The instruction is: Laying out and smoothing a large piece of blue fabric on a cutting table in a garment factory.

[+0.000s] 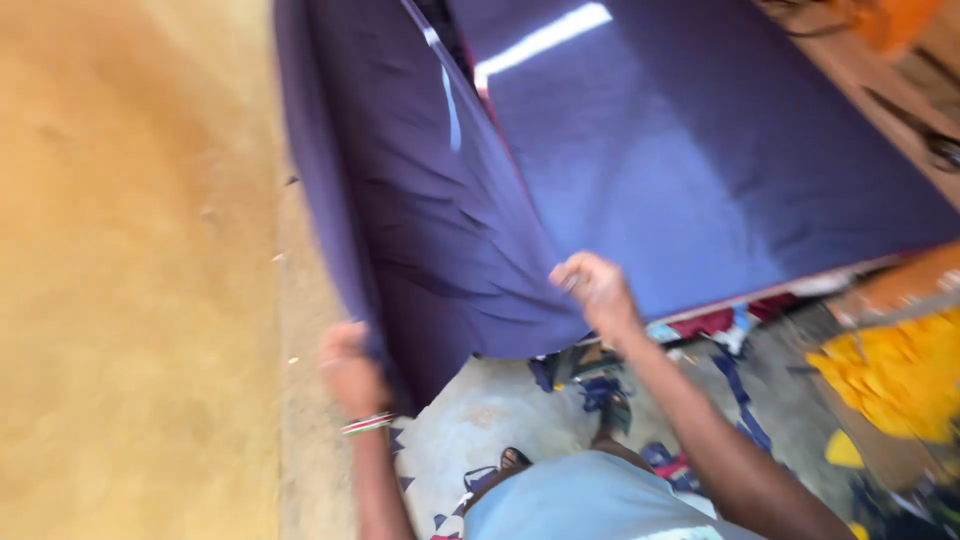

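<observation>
Sandy ochre floor [130, 280] fills everything to the left of the hands, bare and blurred by the camera's motion, while a large sheet of dark purple woven cloth [620, 170] lies spread over a tabletop whose pale near edge [800, 285] shows just beyond the right fingers.

Both hands are at the cloth's near side. The left hand [350, 370], with a striped beaded band at the wrist, is closed on a hanging edge of the cloth — the fabric drops in a long fold from above those fingers and hides their tips. The right hand [598, 290] is bunched shut, pinching the cloth where it leaves the tabletop, and tension creases fan out from that pinch toward the left hand.

Judging by this, the step in hand is gathering or drawing the loose part of the cloth taut between the two grips; the next move would call for both holds to stay firm and move evenly so the sheet does not skew.

Room is open to the left of the left fingers. Below and right of the right fingers it is crowded — scraps of blue and red fabric [720, 340] on the ground, and a heap of yellow cloth [900, 375] further right.
</observation>
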